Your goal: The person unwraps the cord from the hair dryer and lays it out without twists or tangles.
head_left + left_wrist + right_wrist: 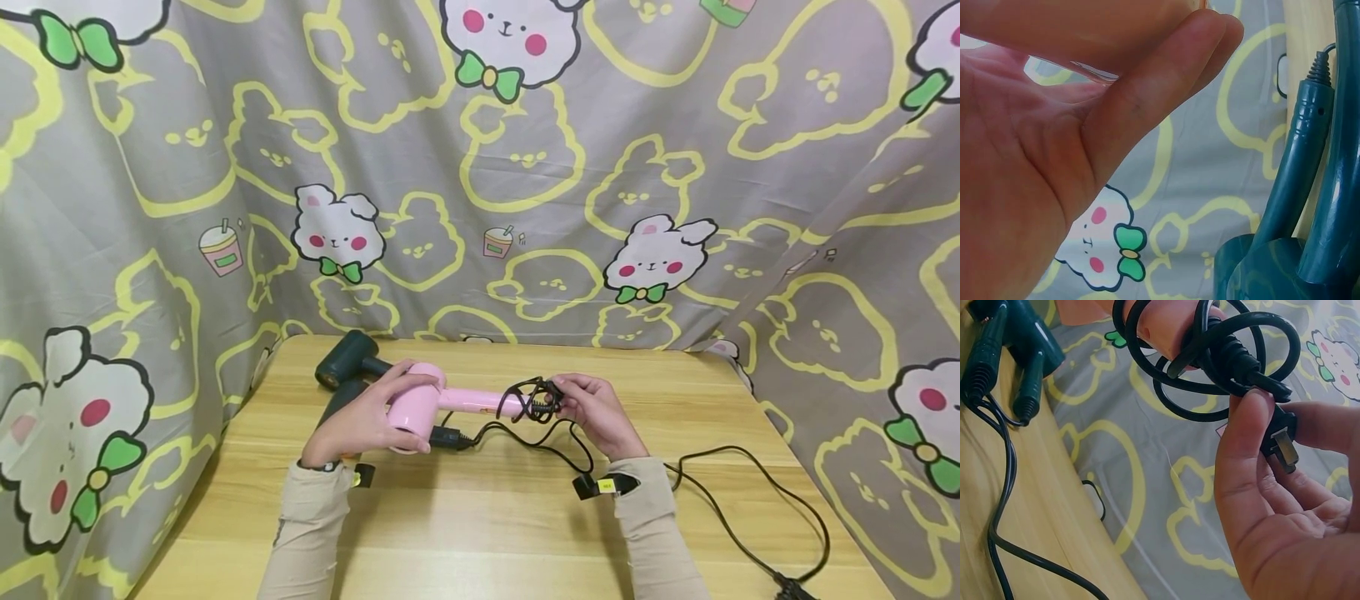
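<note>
A pink hair dryer (pixel 415 414) is held over the table, its handle (pixel 472 402) pointing right. My left hand (pixel 367 421) grips the barrel, thumb on the near side and fingers over the top. Black cord (pixel 525 400) is looped around the handle's end. At those loops, my right hand (pixel 596 412) pinches the black plug (pixel 1279 434) between thumb and fingers, and its metal prongs (pixel 1285 450) show in the right wrist view. In the left wrist view, my left hand (pixel 1054 156) covers part of the barrel's underside.
Two dark green hair dryers lie at the table's left, one (pixel 347 360) behind my left hand and another (pixel 341 400) partly hidden by it. Their black cords (pixel 525 440) run right across the wooden table (pixel 480 533), looping (pixel 750 450) near the right edge. A patterned curtain (pixel 420 167) encloses the table.
</note>
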Available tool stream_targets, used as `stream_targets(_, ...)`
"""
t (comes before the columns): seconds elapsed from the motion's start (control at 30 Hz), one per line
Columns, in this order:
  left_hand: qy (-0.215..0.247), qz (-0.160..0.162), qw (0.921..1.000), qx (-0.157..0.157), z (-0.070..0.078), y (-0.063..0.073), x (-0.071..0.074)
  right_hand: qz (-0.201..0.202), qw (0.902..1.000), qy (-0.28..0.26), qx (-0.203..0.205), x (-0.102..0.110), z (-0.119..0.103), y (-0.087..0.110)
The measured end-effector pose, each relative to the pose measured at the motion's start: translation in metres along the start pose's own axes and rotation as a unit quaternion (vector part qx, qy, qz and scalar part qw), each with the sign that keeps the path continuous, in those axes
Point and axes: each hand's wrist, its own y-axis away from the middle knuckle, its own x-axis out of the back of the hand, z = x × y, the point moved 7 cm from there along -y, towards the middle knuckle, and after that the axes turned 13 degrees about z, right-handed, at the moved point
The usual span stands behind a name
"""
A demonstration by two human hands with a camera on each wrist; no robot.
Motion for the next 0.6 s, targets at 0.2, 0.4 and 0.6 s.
stream_targets(0.2,-0.001,-0.002,1.0000,0.000,0.0005,-0.0004,0.0001,-0.003,1.0000,-0.003,0.000,0.0003,0.0007,-0.0005)
stream_targets(0.4,0.007,-0.001,1.0000,0.002,0.0017,-0.0008,0.0004,-0.003,1.0000,-0.007,-0.001,0.0003,0.0003,0.0001)
stream_targets(0.6,0.016,-0.002,0.9999,0.007,0.0022,0.0005,-0.0006,-0.005,0.9999,-0.012,-0.008,-0.0004,0.0000,0.0013)
